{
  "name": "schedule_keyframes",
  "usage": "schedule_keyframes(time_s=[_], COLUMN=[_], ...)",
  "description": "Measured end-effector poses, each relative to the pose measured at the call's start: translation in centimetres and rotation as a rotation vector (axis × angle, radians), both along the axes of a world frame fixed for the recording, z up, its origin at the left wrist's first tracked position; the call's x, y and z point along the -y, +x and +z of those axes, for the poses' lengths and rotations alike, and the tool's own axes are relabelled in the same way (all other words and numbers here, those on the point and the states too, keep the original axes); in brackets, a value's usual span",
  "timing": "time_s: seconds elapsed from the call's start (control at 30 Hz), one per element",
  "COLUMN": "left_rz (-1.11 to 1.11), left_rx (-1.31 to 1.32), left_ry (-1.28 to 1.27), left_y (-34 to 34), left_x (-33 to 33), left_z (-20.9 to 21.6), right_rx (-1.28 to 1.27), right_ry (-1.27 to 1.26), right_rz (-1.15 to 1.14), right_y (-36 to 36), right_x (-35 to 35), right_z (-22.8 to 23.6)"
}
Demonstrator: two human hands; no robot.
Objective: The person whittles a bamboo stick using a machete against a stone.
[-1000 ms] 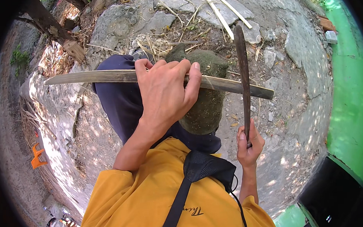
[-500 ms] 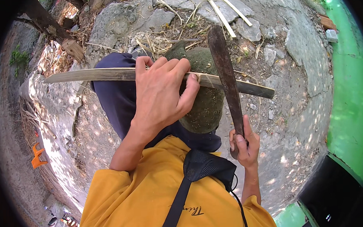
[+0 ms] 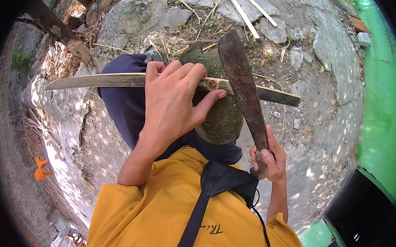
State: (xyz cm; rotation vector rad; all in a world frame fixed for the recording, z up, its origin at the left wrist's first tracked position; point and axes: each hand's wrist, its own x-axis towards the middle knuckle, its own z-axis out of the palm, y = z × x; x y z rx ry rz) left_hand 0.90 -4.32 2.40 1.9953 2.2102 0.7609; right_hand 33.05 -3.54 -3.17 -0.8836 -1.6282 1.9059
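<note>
- My left hand (image 3: 172,100) was closed around a long split bamboo strip (image 3: 115,80), with the fingers over the top and the thumb pressing from below.
- The strip lay almost level across my knees, and its far end (image 3: 286,98) reached out to my right, above the stony ground (image 3: 320,72).
- My right hand (image 3: 267,158) was clenched on the handle of a rusty machete (image 3: 240,76). The blade stood up and its flat side crossed the strip just beside my left thumb.
- A rounded green-grey cover (image 3: 220,118) lay on my knee under the strip.
- I judged that for a good cut the edge should meet the strip at a low angle, directed away from my thumb, and the left hand should hold firmly.
- More pale bamboo sticks (image 3: 245,9) lay on the ground ahead of me.
</note>
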Motion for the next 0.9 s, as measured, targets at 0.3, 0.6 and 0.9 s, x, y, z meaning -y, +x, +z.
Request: schedule_keyframes(time_s=[0.3,0.6,0.9], left_rz=[0.006,0.004,0.011], left_rx=[-0.004,0.001,-0.001], left_ry=[-0.004,0.006,-0.002], left_y=[-0.15,-0.08,-0.08], left_x=[0.04,0.01,0.01], left_z=[0.06,-0.05,-0.08], right_rx=[0.032,0.040,0.056], right_ry=[0.065,0.153,0.147], right_rz=[0.006,0.004,0.000], right_y=[-0.13,-0.23,-0.15], right_x=[0.18,0.57,0.52], right_z=[-0.35,-0.36,0.01])
